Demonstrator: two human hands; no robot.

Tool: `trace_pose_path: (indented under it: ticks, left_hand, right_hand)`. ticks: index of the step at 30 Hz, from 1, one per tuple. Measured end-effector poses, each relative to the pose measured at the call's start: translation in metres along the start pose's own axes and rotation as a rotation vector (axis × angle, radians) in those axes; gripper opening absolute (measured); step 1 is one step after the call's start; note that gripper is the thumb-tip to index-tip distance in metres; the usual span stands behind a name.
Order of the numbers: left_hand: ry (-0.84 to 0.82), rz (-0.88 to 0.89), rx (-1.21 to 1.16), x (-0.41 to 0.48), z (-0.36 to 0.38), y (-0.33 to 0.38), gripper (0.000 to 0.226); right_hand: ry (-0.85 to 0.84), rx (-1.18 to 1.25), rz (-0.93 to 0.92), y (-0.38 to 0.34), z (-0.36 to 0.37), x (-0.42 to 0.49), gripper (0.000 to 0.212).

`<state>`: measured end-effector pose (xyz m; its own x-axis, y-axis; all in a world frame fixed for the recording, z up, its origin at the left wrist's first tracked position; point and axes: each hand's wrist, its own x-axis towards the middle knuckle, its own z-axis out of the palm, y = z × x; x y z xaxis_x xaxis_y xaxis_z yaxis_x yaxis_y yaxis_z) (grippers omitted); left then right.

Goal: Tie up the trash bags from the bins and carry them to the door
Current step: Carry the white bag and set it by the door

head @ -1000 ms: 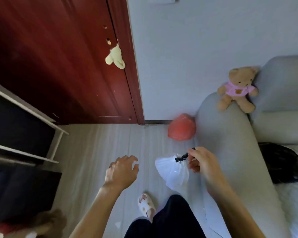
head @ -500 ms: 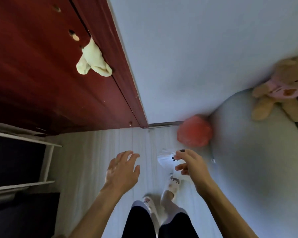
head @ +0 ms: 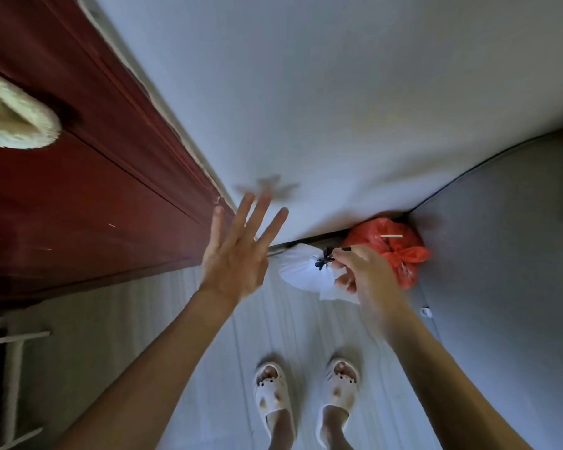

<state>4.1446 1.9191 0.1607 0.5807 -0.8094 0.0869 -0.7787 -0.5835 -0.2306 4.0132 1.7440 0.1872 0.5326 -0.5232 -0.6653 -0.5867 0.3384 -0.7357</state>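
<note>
A white trash bag [head: 301, 267], tied with a black knot, sits low by the wall's base, right of the dark red door [head: 78, 196]. My right hand [head: 359, 271] pinches its knot. A tied red trash bag [head: 390, 245] rests on the floor just behind and to the right, in the corner against the grey sofa [head: 501, 254]. My left hand [head: 238, 254] is raised with fingers spread, holding nothing, close to the door frame.
The white wall [head: 338, 108] is straight ahead. A cream plush item [head: 10, 121] hangs on the door at the left. A white shelf frame [head: 13, 384] stands at the lower left. My feet in white slippers [head: 306, 394] stand on pale floorboards.
I have stepped closer to the wall and bent down. The white bag has moved forward and down next to the red bag. My left hand has risen and spread.
</note>
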Motion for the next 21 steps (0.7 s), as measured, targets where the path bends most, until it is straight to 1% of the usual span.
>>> trace_pose_path:
  ticks: [2, 4, 7, 11, 13, 15, 17, 20, 21]
  left_hand:
    - [0.044, -0.01, 0.08, 0.012, 0.013, -0.011, 0.085]
    - [0.051, -0.025, 0.132, 0.019, 0.02, -0.02, 0.084]
    - [0.093, -0.028, 0.213, 0.018, 0.027, -0.024, 0.078]
    - [0.122, -0.03, 0.229, 0.02, 0.031, -0.022, 0.076]
    - [0.11, -0.038, 0.234, 0.021, 0.03, -0.02, 0.077]
    - [0.1, -0.042, 0.232, 0.019, 0.027, -0.019, 0.077]
    - [0.089, -0.047, 0.195, 0.018, 0.022, -0.018, 0.078]
    - [0.055, -0.044, 0.126, 0.018, 0.014, -0.015, 0.08]
    - [0.037, -0.046, 0.105, 0.017, 0.011, -0.013, 0.081]
  right_hand:
    - [0.023, 0.059, -0.012, -0.006, 0.005, 0.015, 0.019]
    - [0.03, 0.057, -0.034, -0.014, 0.009, 0.025, 0.017]
    - [0.019, 0.006, -0.095, -0.023, 0.014, 0.033, 0.02]
    - [-0.016, -0.024, -0.141, -0.021, 0.02, 0.041, 0.027]
    - [0.02, -0.073, -0.142, -0.011, 0.021, 0.05, 0.03]
    - [0.118, -0.14, -0.108, 0.004, 0.018, 0.062, 0.028]
    - [0.184, -0.275, -0.07, 0.016, 0.014, 0.07, 0.021]
    - [0.17, -0.554, -0.059, 0.034, 0.008, 0.08, 0.017]
    - [0.154, -0.629, -0.071, 0.041, 0.005, 0.082, 0.019]
